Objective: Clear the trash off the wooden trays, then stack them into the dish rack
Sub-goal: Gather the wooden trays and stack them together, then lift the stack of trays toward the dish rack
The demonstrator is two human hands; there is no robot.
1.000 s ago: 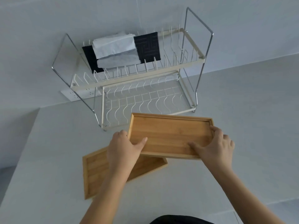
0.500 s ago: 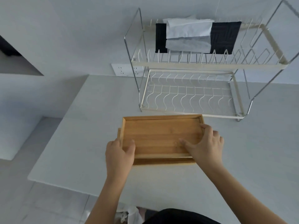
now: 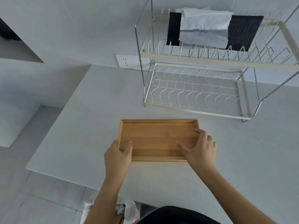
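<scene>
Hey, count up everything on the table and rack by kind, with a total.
Wooden trays: 2 stacked, only an edge of the lower one shows
Dish rack: 1
Black mat: 1
White cloth: 1
Grey cloth: 1
Total: 6

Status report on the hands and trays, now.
Left hand and right hand grip the stacked wooden trays at either end. Trays clear of trash, on the counter. Dish rack lower shelf bare, path open.

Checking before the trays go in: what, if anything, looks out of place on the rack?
Folded cloths and a black mat lie on the dish rack's upper tier; the lower tier is bare.
</scene>
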